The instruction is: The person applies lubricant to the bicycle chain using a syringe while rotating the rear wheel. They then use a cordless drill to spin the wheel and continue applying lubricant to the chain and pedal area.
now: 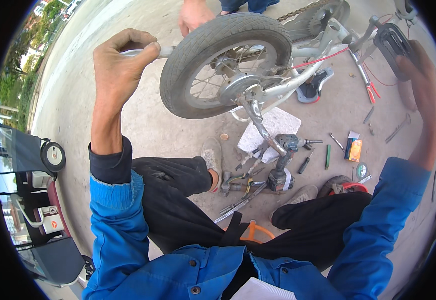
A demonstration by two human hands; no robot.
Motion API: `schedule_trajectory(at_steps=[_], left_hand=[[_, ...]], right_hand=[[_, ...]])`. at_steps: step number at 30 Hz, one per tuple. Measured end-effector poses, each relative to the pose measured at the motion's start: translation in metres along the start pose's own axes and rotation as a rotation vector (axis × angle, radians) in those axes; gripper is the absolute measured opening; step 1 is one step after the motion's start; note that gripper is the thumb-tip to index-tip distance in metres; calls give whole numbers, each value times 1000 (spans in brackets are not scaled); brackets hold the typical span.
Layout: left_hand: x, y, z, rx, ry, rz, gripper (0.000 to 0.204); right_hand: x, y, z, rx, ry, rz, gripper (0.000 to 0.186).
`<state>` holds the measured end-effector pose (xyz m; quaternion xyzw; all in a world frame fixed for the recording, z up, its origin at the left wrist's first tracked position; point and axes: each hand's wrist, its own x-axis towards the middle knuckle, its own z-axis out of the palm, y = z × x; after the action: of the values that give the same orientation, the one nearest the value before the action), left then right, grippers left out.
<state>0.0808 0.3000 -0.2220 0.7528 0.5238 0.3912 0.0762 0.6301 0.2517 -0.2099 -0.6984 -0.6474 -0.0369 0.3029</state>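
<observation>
A small white bicycle lies tipped in front of me, its frame (305,80) reaching to the upper right and its wheel with a grey tyre (183,65) toward the left. My left hand (123,67) is closed round a pale grey rod-like piece (164,52), whose far end meets the tyre's left edge. Its exact kind is hidden by my fingers. On the right, my right hand (418,65) wraps a black pedal (393,42). The chain (300,11) and chainring (320,22) show at the top. Another person's hand (195,17) is behind the tyre.
Between my feet lie a cordless impact wrench (281,172), a hammer (226,182) and other hand tools. A whitish slab (273,127) sits under the bicycle. Farther right are a saddle (315,85), red-handled pliers (373,92) and an orange box (354,149). A vehicle (33,200) stands left.
</observation>
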Motion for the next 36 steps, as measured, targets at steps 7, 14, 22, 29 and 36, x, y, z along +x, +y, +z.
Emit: schedule_trajectory(at_steps=[7,14,22,29,36], left_hand=[[-2,2,0,-29,-25,-55,14],[0,1,-5,-153,-3,-81,23],[-20,-47,-28,-489,100,-203,27],[-47,-136,-8,-929,84,-386,29],[-71,-224,36,-1119,97,-580,42]], right_hand=[[2,10,1,-151,162,-11,59],[-1,-12,-16,-118,-17,137,46],[-24,-22,-6,-35,130,139,52],[-37,-32,10,-64,237,294,67],[-34,-67,15,-208,246,439,74]])
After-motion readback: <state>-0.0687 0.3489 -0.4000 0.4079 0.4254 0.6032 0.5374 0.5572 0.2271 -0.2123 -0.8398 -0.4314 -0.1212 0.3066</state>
